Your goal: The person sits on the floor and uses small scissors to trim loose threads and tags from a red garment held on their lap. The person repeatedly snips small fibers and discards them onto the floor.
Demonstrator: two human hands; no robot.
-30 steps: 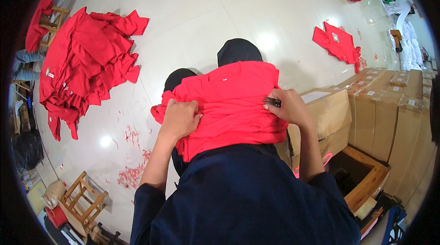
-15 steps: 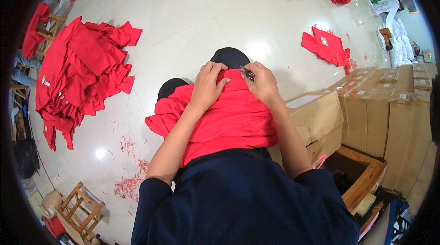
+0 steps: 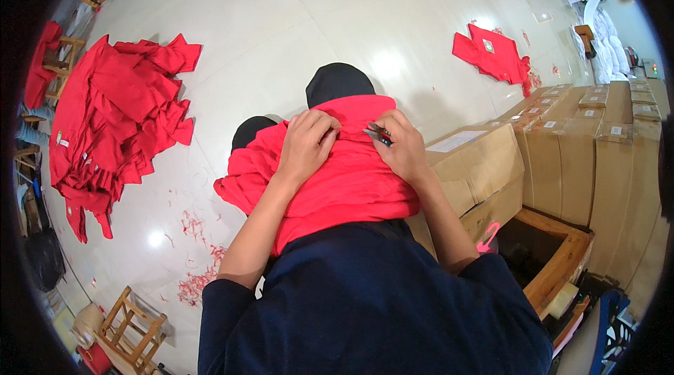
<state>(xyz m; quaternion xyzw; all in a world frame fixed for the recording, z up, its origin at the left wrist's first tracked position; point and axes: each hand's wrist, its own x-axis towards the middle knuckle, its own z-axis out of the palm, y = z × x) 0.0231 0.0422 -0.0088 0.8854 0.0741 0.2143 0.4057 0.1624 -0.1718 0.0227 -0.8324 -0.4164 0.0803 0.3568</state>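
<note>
A red garment (image 3: 344, 189) is bunched across my lap, its far edge draped over my dark-clad knee. My left hand (image 3: 307, 145) pinches a fold of it, thumb and fingers pressed together. In my right hand (image 3: 405, 150) is a small pair of thread snips (image 3: 379, 132), the metal blades pointing left, close above the cloth. The fingers wrapped round the snips hide most of their handle. A short gap of red cloth separates the two hands.
A big heap of red garments (image 3: 123, 115) lies on the floor to the left, with red thread scraps (image 3: 200, 284) and a wooden stool (image 3: 133, 326) nearer. One red shirt (image 3: 490, 53) lies far right. Cardboard boxes (image 3: 562, 164) and a wooden frame (image 3: 562, 262) stand close on my right.
Both hands have come away from the garment's far edge, the left one nearer to me. More of that edge shows over the knee. The whole view has shifted slightly.
</note>
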